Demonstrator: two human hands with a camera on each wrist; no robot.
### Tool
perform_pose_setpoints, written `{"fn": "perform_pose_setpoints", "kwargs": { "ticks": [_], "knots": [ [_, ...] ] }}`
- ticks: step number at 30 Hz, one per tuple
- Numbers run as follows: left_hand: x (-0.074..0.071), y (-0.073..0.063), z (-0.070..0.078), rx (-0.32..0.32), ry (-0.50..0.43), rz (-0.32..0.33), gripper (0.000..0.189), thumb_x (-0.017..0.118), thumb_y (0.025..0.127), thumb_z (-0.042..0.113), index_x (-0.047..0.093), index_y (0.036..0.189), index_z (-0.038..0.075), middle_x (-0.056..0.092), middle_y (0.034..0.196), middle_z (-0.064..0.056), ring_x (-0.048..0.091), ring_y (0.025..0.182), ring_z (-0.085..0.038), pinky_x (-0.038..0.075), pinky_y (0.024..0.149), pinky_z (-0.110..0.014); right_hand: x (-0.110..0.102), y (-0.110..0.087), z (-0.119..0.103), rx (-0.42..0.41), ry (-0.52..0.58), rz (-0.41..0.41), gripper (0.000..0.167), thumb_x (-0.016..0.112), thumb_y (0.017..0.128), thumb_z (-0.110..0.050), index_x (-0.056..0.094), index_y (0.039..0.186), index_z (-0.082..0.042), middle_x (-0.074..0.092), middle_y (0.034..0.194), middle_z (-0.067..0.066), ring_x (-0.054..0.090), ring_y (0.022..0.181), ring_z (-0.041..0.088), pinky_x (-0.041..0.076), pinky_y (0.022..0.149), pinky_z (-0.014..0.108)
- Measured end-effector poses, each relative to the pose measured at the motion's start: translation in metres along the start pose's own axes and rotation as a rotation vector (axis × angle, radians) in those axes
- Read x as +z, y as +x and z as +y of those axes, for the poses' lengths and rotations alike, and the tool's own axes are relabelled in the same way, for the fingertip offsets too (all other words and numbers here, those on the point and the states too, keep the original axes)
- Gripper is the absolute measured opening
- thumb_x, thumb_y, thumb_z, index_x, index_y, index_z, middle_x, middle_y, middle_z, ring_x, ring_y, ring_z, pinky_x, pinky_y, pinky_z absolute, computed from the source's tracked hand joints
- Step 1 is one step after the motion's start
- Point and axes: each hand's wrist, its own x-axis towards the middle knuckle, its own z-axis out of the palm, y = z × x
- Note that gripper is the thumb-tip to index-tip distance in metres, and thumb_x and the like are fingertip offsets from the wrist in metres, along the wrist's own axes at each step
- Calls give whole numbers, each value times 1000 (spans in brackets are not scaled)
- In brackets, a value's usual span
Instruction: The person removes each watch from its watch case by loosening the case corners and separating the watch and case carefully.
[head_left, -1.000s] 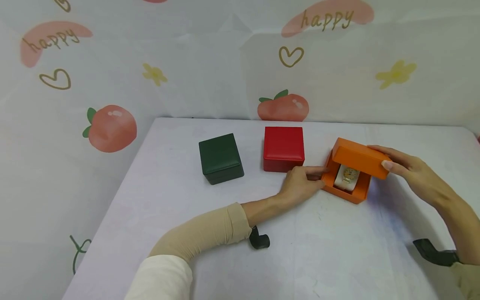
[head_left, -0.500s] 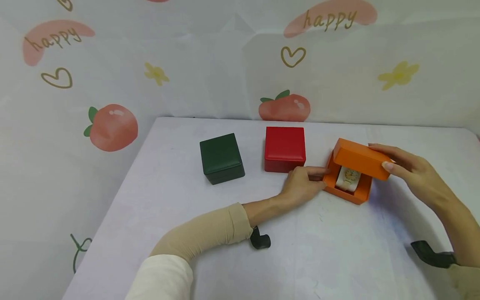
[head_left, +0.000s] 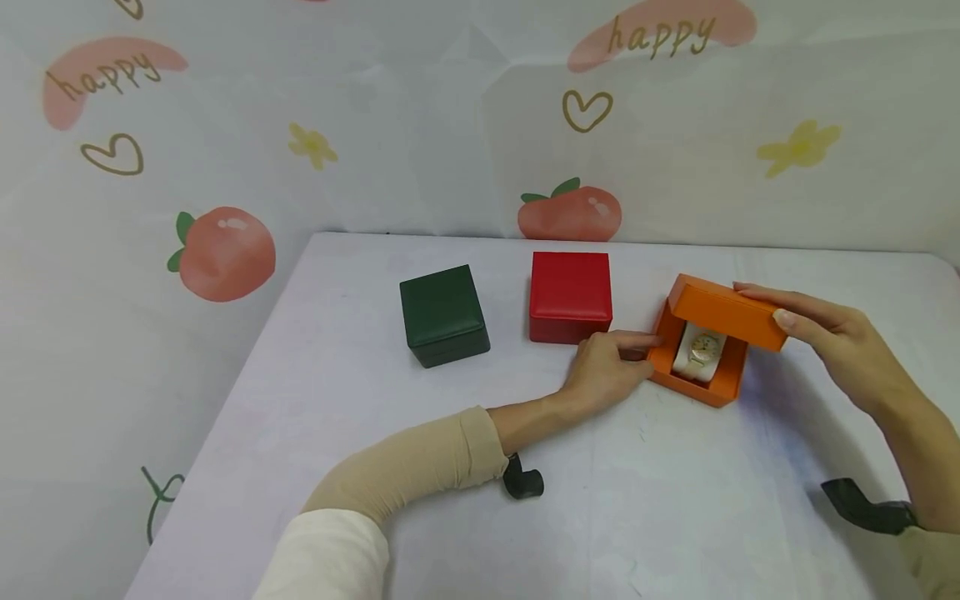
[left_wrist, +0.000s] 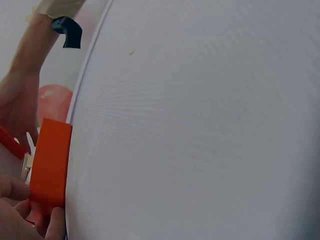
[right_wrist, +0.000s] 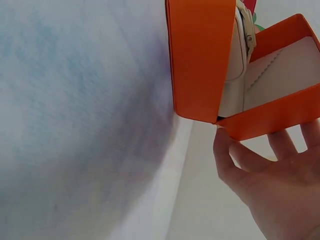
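Head view, left sleeve (head_left: 405,471): tan over white, ran in from the bottom of the frame; a black curved piece (head_left: 523,481) stuck out by its cuff.
Right sleeve (head_left: 930,554): tan, cut off by the lower right edge; another black curved piece (head_left: 866,507) sat next to it.
Table (head_left: 637,508): pale, filled most of the lower half.
Left hand (head_left: 606,375): right of centre, forefinger extended, small gap down to the thumb; the two held the left end of the orange base. Remaining fingers were mostly hidden.
Right hand (head_left: 851,350): right side of frame, part-open, thumb and fingers spread across the lid's right end, gripping it.
Orange box (head_left: 693,391): on the table, right of centre, set at an angle. Lid (head_left: 723,312) was part-raised, tilted over the back of the base.
Watch (head_left: 703,348): inside the box, round gold-toned face, wrapped on a white cushion (head_left: 682,354).
Red box (head_left: 572,287): closed, upper centre-right, just behind the left hand; couldn't tell if they touched.
Green box (head_left: 445,312): closed, slightly turned, left of the red one with bare table between.
Backdrop (head_left: 420,108): white, upper frame, printed with red fruit, yellow flowers, hearts and "happy".
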Motion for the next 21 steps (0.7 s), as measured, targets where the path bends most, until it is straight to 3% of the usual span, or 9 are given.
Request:
{"fn": "perform_pose_setpoints", "kwargs": {
  "ticks": [4, 9, 11, 13, 18, 21],
  "knots": [
    [1, 1, -1, 4, 16, 6, 33, 68, 87, 5, 75, 117, 17, 71, 112, 12, 62, 95, 1, 50, 72, -15, -2, 3, 1, -22, -2, 8, 39, 40, 108, -16, 54, 143, -11, 58, 137, -16, 48, 121, 1, 35, 90, 9],
    [1, 1, 0, 9, 26, 8, 34, 68, 87, 5, 75, 117, 19, 70, 114, 12, 63, 94, 1, 50, 71, -14, -5, 7, 2, -69, 34, 8, 40, 35, 109, -13, 51, 143, -1, 60, 129, -15, 53, 114, 1, 38, 89, 9],
    [0, 0, 1, 12, 28, 6, 34, 68, 87, 5, 75, 117, 19, 70, 114, 12, 63, 94, 1, 49, 72, -14, -6, 7, 3, -55, 31, 9, 40, 34, 109, -15, 50, 144, -2, 59, 129, -17, 51, 116, 0, 37, 91, 8],
    [0, 0, 1, 14, 26, 5, 34, 68, 87, 5, 75, 117, 19, 70, 114, 12, 64, 94, 1, 49, 73, -13, -6, 6, 4, -19, 16, 16, 41, 35, 109, -18, 50, 146, -8, 57, 130, -21, 47, 119, -2, 28, 101, 9],
    [0, 0, 1, 23, 21, 8, 33, 68, 88, 4, 75, 118, 17, 71, 114, 9, 64, 95, -1, 49, 74, -12, -3, 6, -3, -30, 10, 38, 40, 38, 108, -16, 50, 146, -9, 56, 135, -20, 45, 123, 0, 27, 102, 10],
    [0, 0, 0, 23, 19, 4, 33, 68, 88, 4, 75, 118, 16, 71, 113, 9, 64, 94, -1, 50, 72, -13, 0, 6, -9, -114, 212, 47, 42, 38, 106, -1, 45, 147, 1, 60, 137, -7, 51, 124, 4, 37, 96, 8]
  ]
}}
